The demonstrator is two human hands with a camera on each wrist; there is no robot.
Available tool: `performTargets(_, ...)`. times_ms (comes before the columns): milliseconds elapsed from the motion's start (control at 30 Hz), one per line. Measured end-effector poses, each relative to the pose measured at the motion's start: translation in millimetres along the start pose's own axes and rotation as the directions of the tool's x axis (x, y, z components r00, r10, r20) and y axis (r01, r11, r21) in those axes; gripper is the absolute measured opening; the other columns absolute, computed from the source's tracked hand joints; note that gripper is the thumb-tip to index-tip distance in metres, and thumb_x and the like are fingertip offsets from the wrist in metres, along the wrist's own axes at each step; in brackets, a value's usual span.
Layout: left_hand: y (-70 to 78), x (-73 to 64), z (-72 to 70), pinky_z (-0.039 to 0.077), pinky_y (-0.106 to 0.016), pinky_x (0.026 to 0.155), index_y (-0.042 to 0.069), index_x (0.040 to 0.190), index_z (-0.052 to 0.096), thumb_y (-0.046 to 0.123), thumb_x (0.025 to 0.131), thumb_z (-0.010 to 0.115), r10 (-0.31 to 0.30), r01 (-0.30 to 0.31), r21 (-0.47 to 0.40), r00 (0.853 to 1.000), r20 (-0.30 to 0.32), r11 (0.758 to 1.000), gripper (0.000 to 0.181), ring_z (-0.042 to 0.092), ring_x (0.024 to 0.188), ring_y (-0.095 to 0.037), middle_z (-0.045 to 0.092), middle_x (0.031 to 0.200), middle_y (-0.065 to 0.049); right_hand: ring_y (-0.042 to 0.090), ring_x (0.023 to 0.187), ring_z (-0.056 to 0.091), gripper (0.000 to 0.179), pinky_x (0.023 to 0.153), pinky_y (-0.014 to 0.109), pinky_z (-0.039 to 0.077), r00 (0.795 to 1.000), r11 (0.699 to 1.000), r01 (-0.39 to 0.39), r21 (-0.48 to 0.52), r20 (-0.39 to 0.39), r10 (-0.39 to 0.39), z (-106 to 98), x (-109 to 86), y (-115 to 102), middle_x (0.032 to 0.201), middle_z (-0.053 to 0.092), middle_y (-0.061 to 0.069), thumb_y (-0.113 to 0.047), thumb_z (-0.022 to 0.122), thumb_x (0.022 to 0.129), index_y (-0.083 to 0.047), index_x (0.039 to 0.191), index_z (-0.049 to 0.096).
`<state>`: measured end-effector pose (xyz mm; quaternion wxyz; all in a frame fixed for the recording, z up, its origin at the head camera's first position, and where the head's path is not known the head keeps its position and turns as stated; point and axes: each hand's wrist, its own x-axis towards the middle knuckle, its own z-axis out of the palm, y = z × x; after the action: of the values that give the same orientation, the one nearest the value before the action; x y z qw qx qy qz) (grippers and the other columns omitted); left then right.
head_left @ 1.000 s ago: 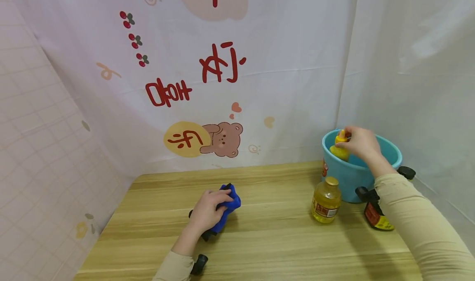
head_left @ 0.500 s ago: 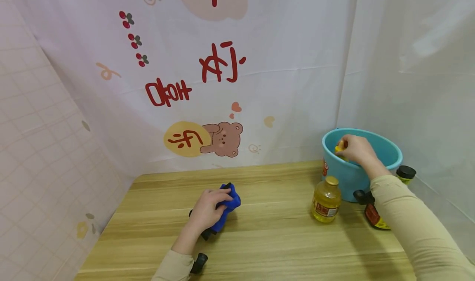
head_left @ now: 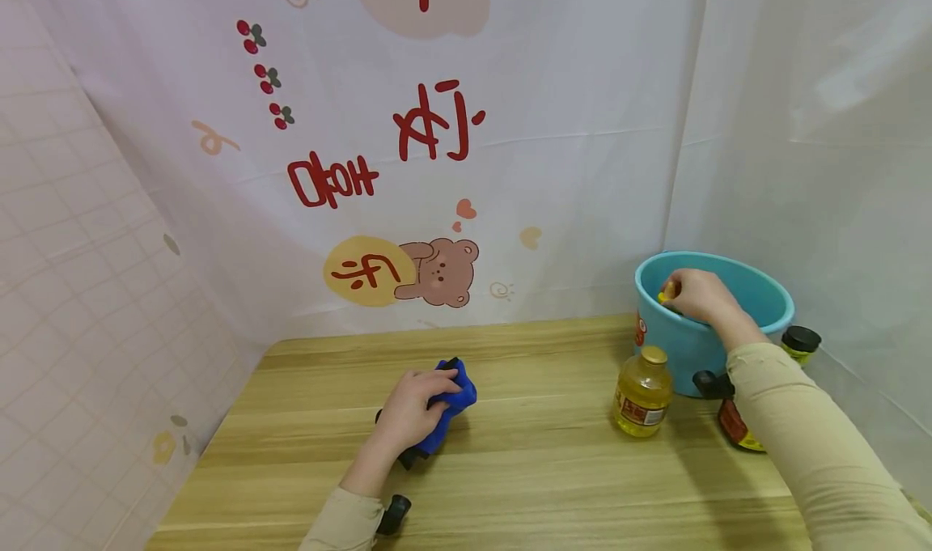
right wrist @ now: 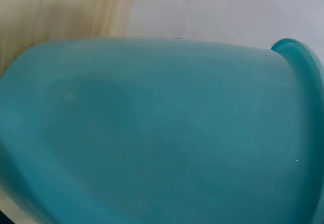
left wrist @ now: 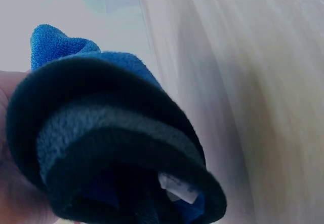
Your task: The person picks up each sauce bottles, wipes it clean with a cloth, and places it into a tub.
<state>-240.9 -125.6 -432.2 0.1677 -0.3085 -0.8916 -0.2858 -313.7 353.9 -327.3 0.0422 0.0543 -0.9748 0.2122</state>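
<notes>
On the left, my left hand (head_left: 413,409) grips a bunched blue cloth (head_left: 459,397) with black edging, on or just above the table. The left wrist view shows the same cloth (left wrist: 126,62) rolled into loose folds, with a small white tag. Over at the right, my right hand (head_left: 702,298) reaches into a light blue bucket (head_left: 684,365), fingers around the top of a yellow bottle (head_left: 662,298). Most of that bottle is hidden by the hand and the bucket's rim. The bucket's outer wall (right wrist: 152,122) fills most of the right wrist view.
In front of the bucket stands a bottle of yellow oil (head_left: 643,397) with a gold cap. Behind my right sleeve show a black cap (head_left: 801,339) and a dark bottle base with a red label (head_left: 737,428). A printed white curtain (head_left: 582,211) backs the wooden table (head_left: 524,470).
My right hand has lowered the yellow bottle deeper into the bucket, so less of it shows. The left hand with the blue cloth has stayed in place.
</notes>
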Motion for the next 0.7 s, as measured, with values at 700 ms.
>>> performTargets(700,-1.4,-3.3,0.1,0.051,-0.047,0.091,0.013,0.102,0.077,-0.005,0.082,0.076,0.002,-0.002,-0.005,1.000,0.006,1.000,0.027,0.060,0.109,-0.032,0.068,0.125,-0.003,0.052,0.104,0.054,0.048,0.085,0.063,0.044,0.998,0.999,-0.004,-0.042,0.060,0.007,-9,-10.0,0,0.114,0.057,0.035,-0.016,0.061,0.097,0.017,0.130,0.048)
